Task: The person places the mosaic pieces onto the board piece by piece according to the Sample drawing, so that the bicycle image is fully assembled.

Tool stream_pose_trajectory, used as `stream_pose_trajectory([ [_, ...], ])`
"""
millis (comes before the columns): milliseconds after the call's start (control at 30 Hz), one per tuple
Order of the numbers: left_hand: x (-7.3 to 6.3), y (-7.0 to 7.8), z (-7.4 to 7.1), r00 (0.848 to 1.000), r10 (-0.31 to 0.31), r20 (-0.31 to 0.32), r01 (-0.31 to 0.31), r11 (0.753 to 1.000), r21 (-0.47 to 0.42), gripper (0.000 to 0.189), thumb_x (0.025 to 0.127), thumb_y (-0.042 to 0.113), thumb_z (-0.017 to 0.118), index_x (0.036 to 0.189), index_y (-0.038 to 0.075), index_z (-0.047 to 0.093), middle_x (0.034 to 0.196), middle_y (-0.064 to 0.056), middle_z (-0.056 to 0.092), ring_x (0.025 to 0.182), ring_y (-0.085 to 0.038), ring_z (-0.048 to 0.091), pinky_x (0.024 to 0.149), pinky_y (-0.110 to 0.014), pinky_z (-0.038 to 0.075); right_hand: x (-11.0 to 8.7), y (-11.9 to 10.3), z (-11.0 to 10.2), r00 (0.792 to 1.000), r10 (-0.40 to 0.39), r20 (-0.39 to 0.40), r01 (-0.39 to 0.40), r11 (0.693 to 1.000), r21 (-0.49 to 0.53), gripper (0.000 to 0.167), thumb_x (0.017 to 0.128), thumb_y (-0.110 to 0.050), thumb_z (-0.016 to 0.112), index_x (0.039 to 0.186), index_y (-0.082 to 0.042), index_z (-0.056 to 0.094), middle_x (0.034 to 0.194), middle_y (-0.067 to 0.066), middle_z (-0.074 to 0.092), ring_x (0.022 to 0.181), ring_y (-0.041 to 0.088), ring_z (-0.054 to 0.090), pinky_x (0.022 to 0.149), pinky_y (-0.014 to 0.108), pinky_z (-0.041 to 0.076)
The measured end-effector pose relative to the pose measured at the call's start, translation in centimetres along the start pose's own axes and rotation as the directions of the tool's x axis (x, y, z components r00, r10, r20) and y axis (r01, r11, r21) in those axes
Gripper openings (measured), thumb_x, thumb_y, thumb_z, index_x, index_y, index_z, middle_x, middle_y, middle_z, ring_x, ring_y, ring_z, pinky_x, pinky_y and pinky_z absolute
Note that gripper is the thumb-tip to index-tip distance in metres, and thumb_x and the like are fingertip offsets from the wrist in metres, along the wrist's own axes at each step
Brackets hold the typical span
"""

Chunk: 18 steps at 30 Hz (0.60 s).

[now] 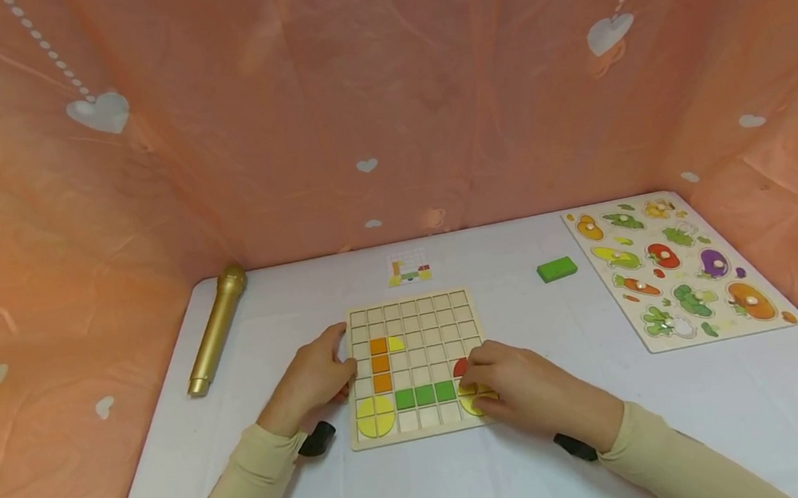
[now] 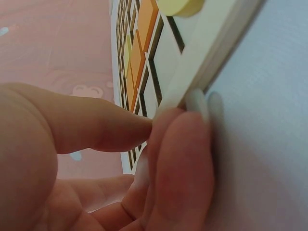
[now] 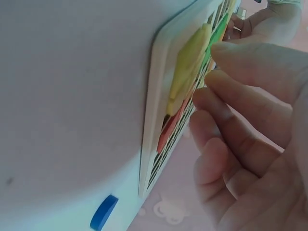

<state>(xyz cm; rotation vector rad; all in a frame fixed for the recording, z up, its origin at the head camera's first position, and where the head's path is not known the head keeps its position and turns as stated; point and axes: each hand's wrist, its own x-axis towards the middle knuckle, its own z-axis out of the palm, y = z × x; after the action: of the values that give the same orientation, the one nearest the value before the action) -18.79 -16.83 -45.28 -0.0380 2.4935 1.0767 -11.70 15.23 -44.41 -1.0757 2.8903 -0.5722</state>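
Observation:
A wooden grid board (image 1: 436, 352) lies on the table. My left hand (image 1: 317, 375) grips its left edge, thumb and fingers meeting at the rim (image 2: 216, 43). Over the board's lower right corner is my right hand (image 1: 520, 385), fingers loosely bent beside a yellow disc of quarter pieces (image 3: 190, 62). I see nothing held between those fingertips. A red piece (image 1: 460, 367) sits just above that disc, partly covered by the hand. Green squares (image 1: 424, 395) form a row towards another yellow disc (image 1: 375, 417). Orange squares (image 1: 380, 364) form a column beside a yellow quarter (image 1: 395, 344).
Behind the board lies a pattern card (image 1: 409, 267). A green block (image 1: 556, 269) and a vegetable puzzle board (image 1: 682, 270) lie to the right. On the left is a gold microphone (image 1: 218, 330). A blue curved object (image 3: 103, 212) shows on the table in the right wrist view.

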Motion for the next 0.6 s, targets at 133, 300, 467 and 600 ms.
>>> stream_pose_trajectory([
  [133,0.01,0.04,0.04,1.000,0.000,-0.001,0.000,1.000,-0.003,0.076,0.102,0.014,0.065,0.170,0.013,0.032,0.081,-0.011,0.064,0.066,-0.021,0.065,0.061,-0.030,0.054,0.32,0.00,0.35,0.999,-0.037,-0.016,0.037,0.999,-0.034,0.016,0.089,-0.014,0.087,0.104,-0.016,0.083,0.102,-0.007,0.065,0.095,0.007,0.060,0.079,0.023,0.057],
  [300,0.03,0.18,0.01,1.000,0.006,-0.002,-0.006,1.000,0.011,0.076,0.102,0.015,0.065,0.170,0.012,0.032,0.081,-0.011,0.064,0.066,-0.021,0.065,0.062,-0.030,0.054,0.62,-0.12,0.49,0.999,-0.032,-0.009,0.031,0.998,-0.061,0.014,0.089,-0.014,0.088,0.102,-0.016,0.083,0.099,-0.007,0.065,0.094,0.007,0.059,0.078,0.023,0.057],
  [467,0.02,0.08,-0.02,1.000,0.011,-0.003,-0.011,1.000,0.022,0.076,0.101,0.015,0.065,0.170,0.012,0.032,0.081,-0.010,0.064,0.066,-0.021,0.065,0.062,-0.030,0.054,0.55,-0.21,0.34,1.000,-0.030,0.000,0.030,0.998,-0.062,0.013,0.089,-0.014,0.088,0.101,-0.016,0.083,0.099,-0.008,0.065,0.094,0.007,0.059,0.078,0.023,0.056],
  [600,-0.02,-0.02,-0.03,1.000,0.009,-0.004,-0.009,1.000,0.017,0.076,0.101,0.015,0.065,0.170,0.012,0.032,0.081,-0.011,0.064,0.066,-0.021,0.065,0.061,-0.030,0.054,-0.07,0.23,-0.13,1.000,0.008,-0.012,-0.009,0.998,-0.058,0.013,0.089,-0.015,0.087,0.101,-0.017,0.083,0.097,-0.009,0.062,0.092,0.006,0.056,0.077,0.023,0.055],
])
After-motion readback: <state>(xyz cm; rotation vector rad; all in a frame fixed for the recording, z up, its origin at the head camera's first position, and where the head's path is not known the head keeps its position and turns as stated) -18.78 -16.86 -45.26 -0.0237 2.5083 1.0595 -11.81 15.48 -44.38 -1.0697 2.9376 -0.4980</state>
